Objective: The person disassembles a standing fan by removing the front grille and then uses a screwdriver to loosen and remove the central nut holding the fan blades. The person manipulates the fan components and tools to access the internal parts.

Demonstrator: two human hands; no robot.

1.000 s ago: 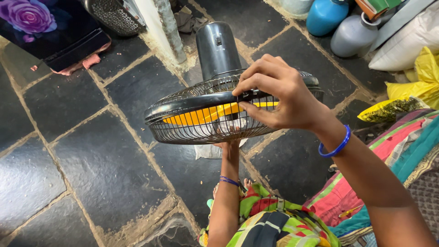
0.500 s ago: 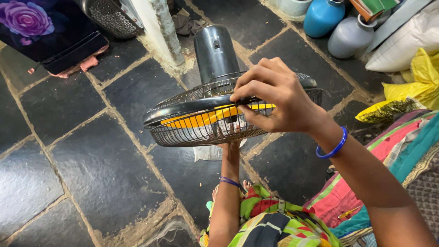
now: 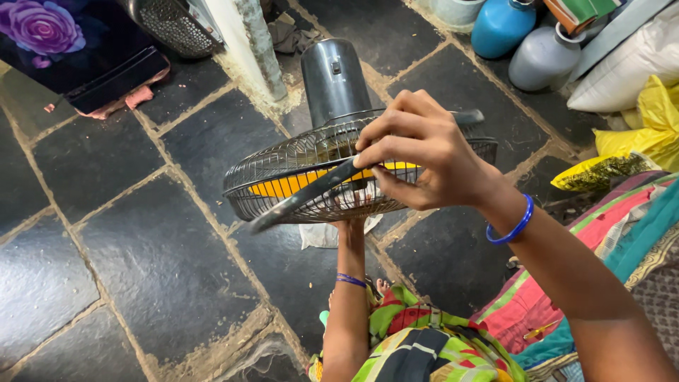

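Bare arms, no sleeves; my right hand (image 3: 424,152) wears one blue bangle, my left wrist thin purple bangles; bright multicoloured patterned cloth at six o'clock.

**Light and image quality, head view**

Soft, even daylight; exposure moderate, no blown areas. Dull sheen on the dark stone floor (image 3: 127,262), strongest at lower left and centre, which suggests light entering from the upper part of the frame. Shadows weak and diffuse; only a faint one under the fan guard (image 3: 318,177). Small highlight on the grey motor housing (image 3: 332,78). Right hand (image 3: 424,152) and the guard wires sharp. Clothing at the bottom edge slightly soft. Mild wide-angle stretch towards the corners; floor joints bow a little. No motion blur noted.
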